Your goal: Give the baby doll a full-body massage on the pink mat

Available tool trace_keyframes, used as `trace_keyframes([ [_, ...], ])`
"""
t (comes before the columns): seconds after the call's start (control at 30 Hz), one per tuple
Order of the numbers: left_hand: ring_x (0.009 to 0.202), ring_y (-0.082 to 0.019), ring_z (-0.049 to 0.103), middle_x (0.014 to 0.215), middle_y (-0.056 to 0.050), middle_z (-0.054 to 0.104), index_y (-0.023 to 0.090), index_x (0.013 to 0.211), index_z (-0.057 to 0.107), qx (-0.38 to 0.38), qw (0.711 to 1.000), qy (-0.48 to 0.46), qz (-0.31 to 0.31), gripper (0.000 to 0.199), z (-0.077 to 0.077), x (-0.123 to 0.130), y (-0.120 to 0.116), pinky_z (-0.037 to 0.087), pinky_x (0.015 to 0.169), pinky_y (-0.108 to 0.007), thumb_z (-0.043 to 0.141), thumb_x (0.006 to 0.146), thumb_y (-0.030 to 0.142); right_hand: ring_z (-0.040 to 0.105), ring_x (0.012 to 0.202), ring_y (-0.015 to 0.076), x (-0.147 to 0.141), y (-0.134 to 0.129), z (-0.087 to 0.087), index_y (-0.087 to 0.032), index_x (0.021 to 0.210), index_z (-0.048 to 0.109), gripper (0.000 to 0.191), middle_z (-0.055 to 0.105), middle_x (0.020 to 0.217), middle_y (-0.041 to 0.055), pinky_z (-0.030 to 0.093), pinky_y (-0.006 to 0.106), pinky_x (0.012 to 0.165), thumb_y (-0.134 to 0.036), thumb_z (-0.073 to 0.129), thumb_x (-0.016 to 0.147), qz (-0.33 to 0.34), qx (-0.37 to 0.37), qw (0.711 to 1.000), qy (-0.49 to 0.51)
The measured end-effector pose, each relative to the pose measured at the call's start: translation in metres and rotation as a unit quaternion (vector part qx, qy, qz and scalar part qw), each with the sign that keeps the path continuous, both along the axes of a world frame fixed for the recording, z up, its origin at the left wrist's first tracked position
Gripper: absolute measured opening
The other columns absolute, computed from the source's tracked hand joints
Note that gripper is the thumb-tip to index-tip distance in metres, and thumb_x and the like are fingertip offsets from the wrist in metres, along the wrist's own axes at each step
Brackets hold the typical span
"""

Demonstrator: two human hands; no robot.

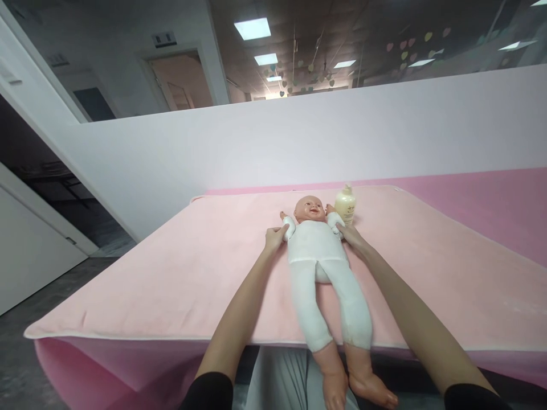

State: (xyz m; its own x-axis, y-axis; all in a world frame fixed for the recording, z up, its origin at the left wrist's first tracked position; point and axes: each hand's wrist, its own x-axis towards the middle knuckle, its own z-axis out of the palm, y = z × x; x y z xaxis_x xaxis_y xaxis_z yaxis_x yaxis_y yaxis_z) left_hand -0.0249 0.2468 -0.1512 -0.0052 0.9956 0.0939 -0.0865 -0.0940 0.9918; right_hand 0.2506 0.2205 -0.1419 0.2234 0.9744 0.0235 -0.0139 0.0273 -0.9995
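Note:
A baby doll (318, 242) with a white cloth body lies face up on a pink padded sheet (205, 273), its lower legs reaching past the near edge. My left hand (276, 234) is closed on the doll's bent arm at the left. On the other side my right hand (351, 234) pinches the doll's other sleeve near the elbow. Both doll forearms point up beside its head. Just behind my right hand stands a pale yellow pump bottle (345, 205), close to the doll's hand.
A white low wall (299, 142) with glass above it runs along the far side of the table. Pink cloth (106, 364) hangs down at the front. A white door (34, 245) is at the far left. My grey-trousered legs (282, 378) are below the edge.

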Motion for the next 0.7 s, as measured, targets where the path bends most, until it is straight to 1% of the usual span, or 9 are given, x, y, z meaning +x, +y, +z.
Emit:
trace_keyframes([
  [0.1,0.054,-0.013,0.049,0.046,0.001,0.046,0.015,0.052,0.058,-0.028,0.998,0.026,0.042,0.042,0.002,0.001,-0.001,0.035,0.053,-0.025,0.074,0.061,0.053,0.065,0.092,0.0236,-0.004,-0.003,0.000,-0.017,0.088,0.067,0.027,0.071,0.096,0.0073,0.051,0.037,0.086,-0.038,0.064,0.071,-0.012,-0.002,0.999,-0.032],
  [0.17,0.054,-0.013,0.050,0.049,0.000,0.051,0.014,0.055,0.061,-0.033,0.999,0.020,0.038,0.043,0.006,0.001,-0.004,0.036,0.053,-0.025,0.075,0.060,0.055,0.065,0.091,0.0232,-0.005,-0.005,0.001,-0.016,0.089,0.068,0.028,0.071,0.098,0.0081,0.050,0.036,0.086,-0.038,0.066,0.071,-0.016,-0.008,1.000,-0.023],
  [0.23,0.056,-0.012,0.052,0.058,-0.003,0.059,0.013,0.064,0.067,-0.025,1.000,-0.007,-0.001,0.044,0.012,-0.002,-0.009,0.039,0.056,-0.026,0.076,0.059,0.055,0.065,0.093,0.0224,-0.003,-0.007,0.002,-0.016,0.090,0.069,0.031,0.071,0.102,0.0080,0.050,0.036,0.088,-0.038,0.069,0.069,-0.001,-0.006,1.000,-0.002],
  [0.33,0.069,-0.013,0.059,0.081,-0.007,0.069,0.013,0.083,0.073,-0.011,0.995,-0.055,-0.082,0.043,0.021,-0.007,-0.016,0.045,0.070,-0.027,0.081,0.057,0.046,0.065,0.093,0.0211,0.003,-0.010,0.005,-0.016,0.089,0.071,0.034,0.070,0.105,0.0075,0.049,0.034,0.090,-0.039,0.076,0.065,0.047,-0.001,0.998,0.041],
  [0.43,0.084,-0.016,0.062,0.100,-0.009,0.071,0.016,0.097,0.073,-0.009,0.988,-0.083,-0.129,0.048,0.027,-0.012,-0.019,0.046,0.082,-0.029,0.084,0.054,0.033,0.065,0.090,0.0205,0.010,-0.014,0.006,-0.016,0.090,0.072,0.039,0.071,0.102,0.0075,0.051,0.034,0.088,-0.039,0.081,0.060,0.098,-0.011,0.993,0.071],
  [0.5,0.089,-0.017,0.063,0.103,-0.009,0.071,0.016,0.100,0.072,-0.008,0.985,-0.090,-0.144,0.050,0.029,-0.015,-0.019,0.046,0.084,-0.030,0.083,0.053,0.027,0.066,0.087,0.0198,0.014,-0.016,0.007,-0.016,0.090,0.072,0.039,0.072,0.098,0.0073,0.051,0.033,0.087,-0.037,0.083,0.058,0.123,-0.008,0.989,0.079],
  [0.6,0.087,-0.019,0.063,0.099,-0.011,0.072,0.014,0.096,0.073,-0.013,0.983,-0.084,-0.165,0.047,0.029,-0.017,-0.019,0.047,0.083,-0.032,0.081,0.050,0.018,0.066,0.086,0.0195,0.017,-0.020,0.008,-0.016,0.089,0.072,0.039,0.072,0.096,0.0066,0.052,0.033,0.086,-0.030,0.084,0.055,0.144,-0.001,0.987,0.074],
  [0.63,0.086,-0.020,0.064,0.097,-0.011,0.072,0.013,0.091,0.074,-0.020,0.982,-0.080,-0.168,0.044,0.029,-0.018,-0.020,0.047,0.082,-0.033,0.079,0.048,0.015,0.066,0.088,0.0201,0.017,-0.021,0.009,-0.016,0.090,0.072,0.039,0.072,0.097,0.0065,0.052,0.033,0.087,-0.026,0.084,0.054,0.148,-0.001,0.986,0.072],
  [0.7,0.086,-0.021,0.064,0.098,-0.011,0.072,0.012,0.075,0.073,-0.031,0.984,-0.082,-0.158,0.031,0.027,-0.019,-0.021,0.049,0.081,-0.034,0.075,0.045,0.010,0.066,0.092,0.0215,0.016,-0.023,0.012,-0.017,0.089,0.073,0.038,0.072,0.100,0.0069,0.052,0.033,0.088,-0.022,0.083,0.053,0.151,0.000,0.986,0.070],
])
